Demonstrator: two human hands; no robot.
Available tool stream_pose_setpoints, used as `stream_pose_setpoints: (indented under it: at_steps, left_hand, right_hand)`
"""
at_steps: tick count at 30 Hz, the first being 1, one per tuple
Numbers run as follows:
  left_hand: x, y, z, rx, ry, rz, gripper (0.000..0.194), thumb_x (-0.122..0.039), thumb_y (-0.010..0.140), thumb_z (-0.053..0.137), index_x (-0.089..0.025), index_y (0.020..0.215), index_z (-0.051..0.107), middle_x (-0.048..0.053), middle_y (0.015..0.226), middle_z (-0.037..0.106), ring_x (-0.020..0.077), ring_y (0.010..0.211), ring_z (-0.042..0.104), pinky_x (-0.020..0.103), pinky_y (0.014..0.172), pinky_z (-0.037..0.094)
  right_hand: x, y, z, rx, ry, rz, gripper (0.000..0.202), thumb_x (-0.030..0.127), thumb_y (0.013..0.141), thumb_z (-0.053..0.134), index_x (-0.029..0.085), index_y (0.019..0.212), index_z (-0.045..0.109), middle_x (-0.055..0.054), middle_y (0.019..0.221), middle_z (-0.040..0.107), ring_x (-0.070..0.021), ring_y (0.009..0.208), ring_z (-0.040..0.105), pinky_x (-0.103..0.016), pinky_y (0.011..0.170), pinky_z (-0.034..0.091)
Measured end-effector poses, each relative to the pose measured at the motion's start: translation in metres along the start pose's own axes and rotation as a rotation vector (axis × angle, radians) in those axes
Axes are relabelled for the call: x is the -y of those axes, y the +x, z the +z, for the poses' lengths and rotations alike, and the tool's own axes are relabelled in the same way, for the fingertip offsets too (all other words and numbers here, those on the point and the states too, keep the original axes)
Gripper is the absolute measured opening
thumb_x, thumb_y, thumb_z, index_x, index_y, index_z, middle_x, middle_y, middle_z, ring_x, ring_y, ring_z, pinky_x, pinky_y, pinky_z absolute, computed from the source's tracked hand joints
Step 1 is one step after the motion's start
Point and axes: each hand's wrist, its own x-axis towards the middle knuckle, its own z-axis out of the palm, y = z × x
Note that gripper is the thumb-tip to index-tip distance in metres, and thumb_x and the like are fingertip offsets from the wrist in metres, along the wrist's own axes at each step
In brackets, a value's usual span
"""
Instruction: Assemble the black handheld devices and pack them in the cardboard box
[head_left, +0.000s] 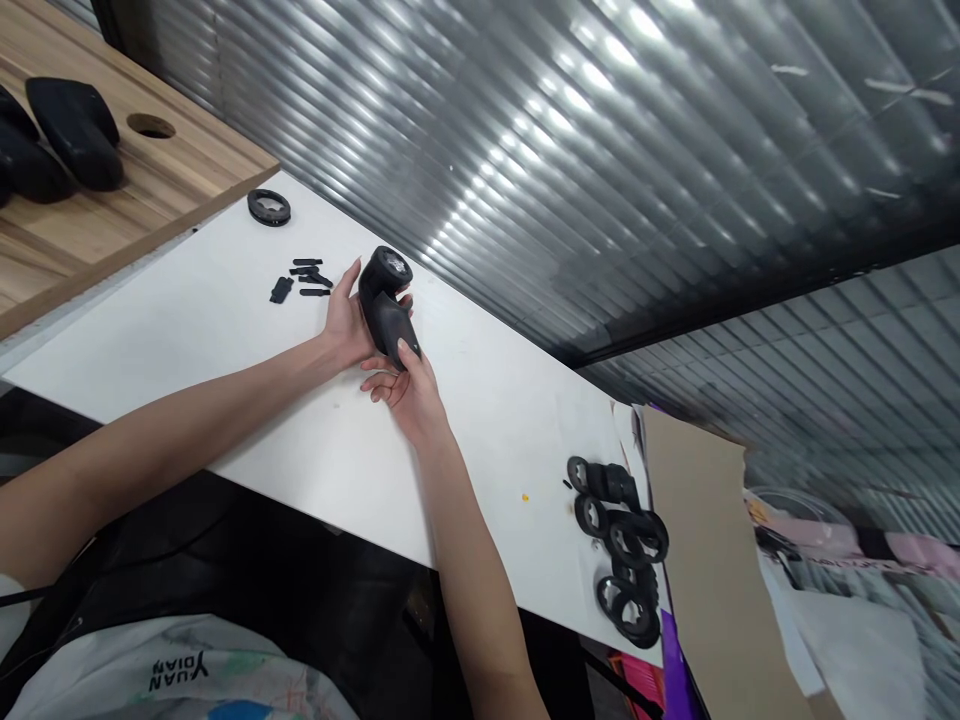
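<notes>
A black, curved plastic housing (391, 325) is held between both hands above the white table. Its upper end is round, with a light, ring-framed centre, and its lower end tapers. My left hand (349, 322) cradles it from the left, thumb raised, with fingertips showing on the far side. Around the tapered lower end, my right hand (411, 388) grips with the thumb on top and the other fingers curled loosely. Left of my left hand lie several small, flat black pieces (307, 273). Farther back rests a black ring (268, 207).
Several black rings and round parts (622, 545) are piled at the table's right end, near a small yellow bit (525, 497). More black housings (75, 130) lie on a wooden board (202, 140) at left. A corrugated metal wall (480, 150) borders the white table (495, 420); cardboard (705, 540) stands at right.
</notes>
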Motion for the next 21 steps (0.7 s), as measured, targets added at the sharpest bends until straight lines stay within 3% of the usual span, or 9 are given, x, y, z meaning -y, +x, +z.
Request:
stream_pose_setpoints:
  at_steps: [5,8,12,17,21]
  left_hand:
    - [0.0003,-0.0019,0.0011,0.042,0.041,-0.054,0.061,-0.071,0.103,0.062,-0.019,0.130,0.076,0.014,0.101,0.081,0.0310,0.100,0.078,0.042,0.093,0.067]
    - [-0.0011,-0.0033,0.0001,0.065,0.076,-0.094,0.064,-0.074,0.103,0.060,-0.018,0.131,0.076,0.015,0.100,0.081,0.0306,0.094,0.079,0.040,0.083,0.067]
    - [-0.0022,-0.0052,-0.0016,0.104,0.131,-0.149,0.065,-0.075,0.101,0.064,-0.020,0.134,0.076,0.014,0.103,0.081,0.0314,0.087,0.080,0.038,0.065,0.064]
    - [0.0016,-0.0048,0.0018,0.100,0.187,-0.151,0.058,-0.067,0.101,0.069,-0.024,0.138,0.075,0.014,0.102,0.081,0.0346,0.084,0.081,0.036,0.050,0.058]
    - [0.0046,-0.0040,0.0045,0.157,0.236,-0.133,0.056,-0.065,0.101,0.070,-0.027,0.142,0.075,0.013,0.102,0.081,0.0309,0.073,0.077,0.036,0.047,0.055]
  right_hand:
    - [-0.0004,-0.0008,-0.0013,0.028,-0.007,0.001,0.072,0.067,0.086,0.088,0.026,0.133,0.052,0.001,0.077,0.082,-0.0205,0.061,0.080,-0.023,0.046,0.055]
    - [-0.0003,-0.0017,-0.0007,0.034,-0.013,-0.004,0.077,0.070,0.084,0.089,0.026,0.135,0.052,-0.002,0.088,0.085,-0.0214,0.067,0.082,-0.024,0.045,0.055]
    - [0.0015,-0.0025,0.0017,-0.003,-0.009,-0.018,0.074,0.069,0.085,0.089,0.027,0.134,0.054,-0.003,0.093,0.083,-0.0232,0.079,0.083,-0.025,0.046,0.056]
    - [0.0035,-0.0009,0.0016,-0.080,0.038,-0.015,0.063,0.070,0.089,0.083,0.024,0.126,0.061,-0.001,0.088,0.077,-0.0171,0.069,0.075,-0.025,0.049,0.056]
    - [0.0015,0.0025,-0.0013,-0.138,0.023,-0.078,0.060,0.078,0.090,0.078,0.024,0.112,0.065,0.001,0.081,0.071,-0.0141,0.063,0.068,-0.024,0.048,0.053]
